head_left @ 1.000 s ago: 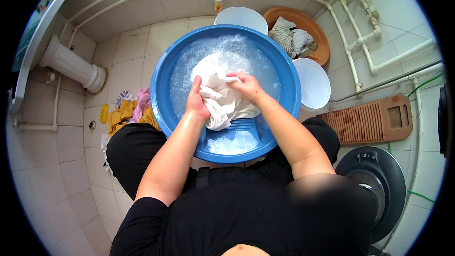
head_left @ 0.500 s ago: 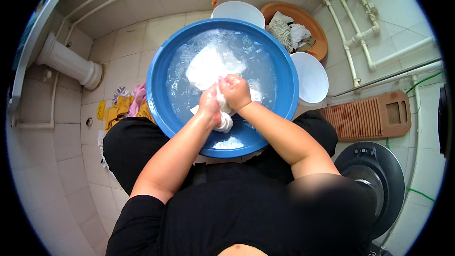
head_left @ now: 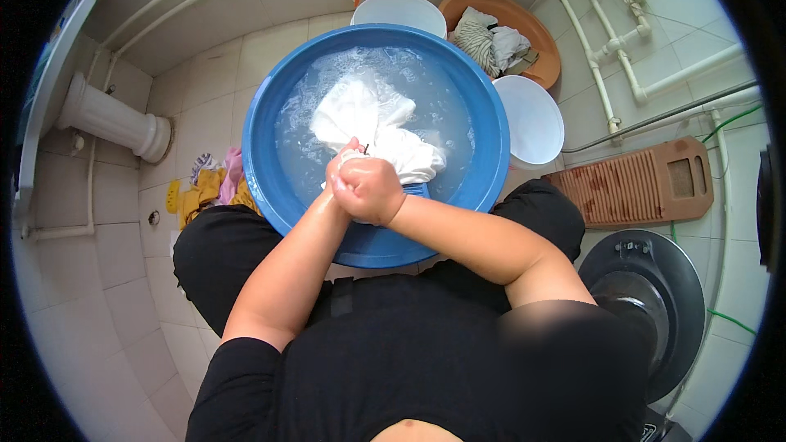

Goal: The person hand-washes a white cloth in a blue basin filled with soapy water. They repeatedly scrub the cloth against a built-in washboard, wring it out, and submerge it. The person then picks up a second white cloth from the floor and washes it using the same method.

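A large blue tub [head_left: 264,196] in front of me holds cloudy, sudsy water. White cloth [head_left: 360,110] lies in it, part bunched up above the water and spreading to the right. Over the tub's near side, both hands are closed together on the cloth. My right hand [head_left: 373,190] is a fist in front, covering much of my left hand [head_left: 337,170]. A small bit of white fabric shows between them. Beneath the right part of the cloth, a blue ribbed piece [head_left: 416,190] shows, partly hidden.
Coloured clothes [head_left: 209,192] lie on the floor at left. Behind the tub stand a white basin [head_left: 399,10] and an orange-brown basin [head_left: 547,41] with clothes. Right are another white basin [head_left: 532,119], a brown washboard [head_left: 626,188] and a dark round-topped appliance [head_left: 639,258]. White pipes [head_left: 589,82] line the wall.
My hands have come nearer to me and lower in the view, with the right hand now over the left. The white cloth has spread out to the right of them.
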`<action>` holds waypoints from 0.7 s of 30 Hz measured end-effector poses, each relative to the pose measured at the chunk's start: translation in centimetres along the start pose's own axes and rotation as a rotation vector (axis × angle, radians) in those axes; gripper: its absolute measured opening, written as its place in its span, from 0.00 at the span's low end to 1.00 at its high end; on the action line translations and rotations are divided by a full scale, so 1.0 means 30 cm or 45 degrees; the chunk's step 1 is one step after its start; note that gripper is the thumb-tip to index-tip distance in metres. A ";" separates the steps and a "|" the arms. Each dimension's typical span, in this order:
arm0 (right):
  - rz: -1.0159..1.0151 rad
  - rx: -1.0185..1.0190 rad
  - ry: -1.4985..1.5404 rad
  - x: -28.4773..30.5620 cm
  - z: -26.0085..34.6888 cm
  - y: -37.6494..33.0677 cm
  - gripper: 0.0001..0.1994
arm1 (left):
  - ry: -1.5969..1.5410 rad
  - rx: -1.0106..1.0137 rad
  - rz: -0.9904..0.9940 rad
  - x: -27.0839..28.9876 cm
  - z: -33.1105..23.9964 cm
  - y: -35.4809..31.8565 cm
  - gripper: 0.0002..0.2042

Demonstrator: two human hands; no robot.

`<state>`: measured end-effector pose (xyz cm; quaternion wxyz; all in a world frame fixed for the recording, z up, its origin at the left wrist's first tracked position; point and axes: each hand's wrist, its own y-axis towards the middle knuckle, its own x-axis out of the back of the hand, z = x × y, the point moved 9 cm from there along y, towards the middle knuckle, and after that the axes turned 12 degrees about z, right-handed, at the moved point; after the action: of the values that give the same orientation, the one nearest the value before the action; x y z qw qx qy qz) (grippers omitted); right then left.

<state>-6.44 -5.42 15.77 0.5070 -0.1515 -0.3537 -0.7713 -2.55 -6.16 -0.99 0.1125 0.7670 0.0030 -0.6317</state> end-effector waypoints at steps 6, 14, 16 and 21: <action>-0.196 -0.634 0.008 0.041 -0.430 -0.059 0.15 | 0.450 0.022 -0.931 -0.015 0.006 -0.029 0.17; -0.720 -1.594 1.142 0.122 -1.093 -0.395 0.14 | 0.691 -0.131 -0.825 -0.060 -0.118 -0.019 0.21; -1.171 -1.645 1.356 0.101 -1.187 -0.492 0.14 | 0.600 -0.139 -0.805 -0.037 -0.118 -0.011 0.27; -0.059 -0.803 2.320 0.044 -0.798 -0.123 0.20 | 0.551 -0.155 -0.757 -0.014 -0.144 -0.025 0.27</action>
<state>-7.30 -22.18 -1.75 0.5075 0.3832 0.3963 -0.6622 1.44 -4.60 0.05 -0.0339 0.8404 0.2868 -0.4586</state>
